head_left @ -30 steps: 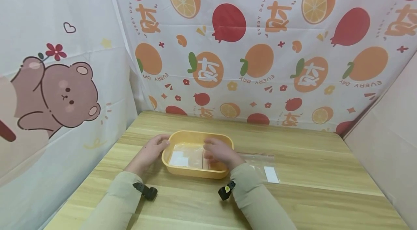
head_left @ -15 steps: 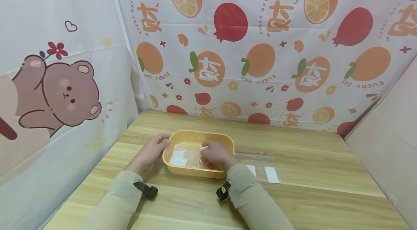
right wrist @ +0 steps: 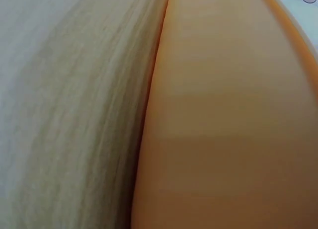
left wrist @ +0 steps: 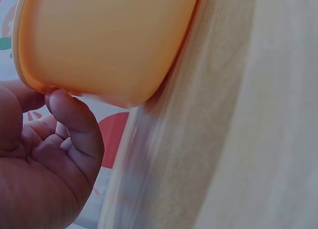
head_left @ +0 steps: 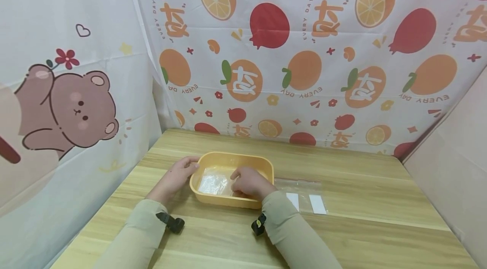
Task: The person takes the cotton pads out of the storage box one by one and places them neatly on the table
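A yellow plastic box with low walls stands on the table. At its left end my left hand holds the rim; the left wrist view shows bent fingertips against the outer wall. Inside the box lies a clear zip bag with a glossy, whitish patch. My right hand reaches into the box, fingers curled at the bag's right edge, pinching it; the hand covers that edge. In the right wrist view the box's long outer wall fills most of the picture and hides the hand.
Right of the box, clear zip bags with white labels lie flat on the wooden table. A fruit-printed curtain hangs behind the table, and a bear-printed curtain along the left.
My right hand has moved slightly left and lower within the box. The bag's white patch has turned glossy and changed outline. More of the bags on the right now shows. My left hand stays put.
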A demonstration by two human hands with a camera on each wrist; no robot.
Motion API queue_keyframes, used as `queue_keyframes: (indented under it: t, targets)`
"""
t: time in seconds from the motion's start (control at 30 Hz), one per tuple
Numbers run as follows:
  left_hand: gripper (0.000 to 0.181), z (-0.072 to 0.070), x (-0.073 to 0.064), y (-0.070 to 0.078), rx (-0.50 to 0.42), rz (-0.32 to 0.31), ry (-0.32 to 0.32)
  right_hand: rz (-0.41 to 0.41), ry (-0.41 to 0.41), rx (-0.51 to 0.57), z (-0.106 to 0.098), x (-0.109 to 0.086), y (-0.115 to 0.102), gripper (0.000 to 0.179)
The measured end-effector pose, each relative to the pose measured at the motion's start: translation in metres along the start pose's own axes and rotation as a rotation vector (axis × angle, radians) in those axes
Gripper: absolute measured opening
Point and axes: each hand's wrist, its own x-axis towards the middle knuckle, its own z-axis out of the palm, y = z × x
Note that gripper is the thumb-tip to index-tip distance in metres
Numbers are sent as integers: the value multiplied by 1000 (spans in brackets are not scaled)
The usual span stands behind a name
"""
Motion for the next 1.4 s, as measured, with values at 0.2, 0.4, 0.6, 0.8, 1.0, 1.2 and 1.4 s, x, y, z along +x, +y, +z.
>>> queue_keyframes:
  t: [0.2, 0.4, 0.6, 0.8, 1.0, 1.2, 1.4]
  targets:
    - [46, 0, 1, 0, -22, -3, 3, 8, 1, 68, 1, 0, -1, 27]
    - [46, 0, 1, 0, -19, 8, 3, -4, 23, 89, 2, 0, -3, 32]
    - [46, 0, 1, 0, -27, 13, -6, -67, 35, 140, -1, 0, -3, 17]
    - [47, -1, 0, 0, -15, 9, -2, -152, 110, 29, -15, -9, -7, 16]
    - [46, -2, 1, -2, -13, -12, 0, -167, 231, 10, -33, -25, -13, 12]
    - [48, -2, -1, 0, -23, 5, -6, -170, 322, 103, -58, -42, -15, 22]
    - [48, 0, -2, 2, -27, 11, -4, -269, 339, 196, -88, -60, -9, 26]
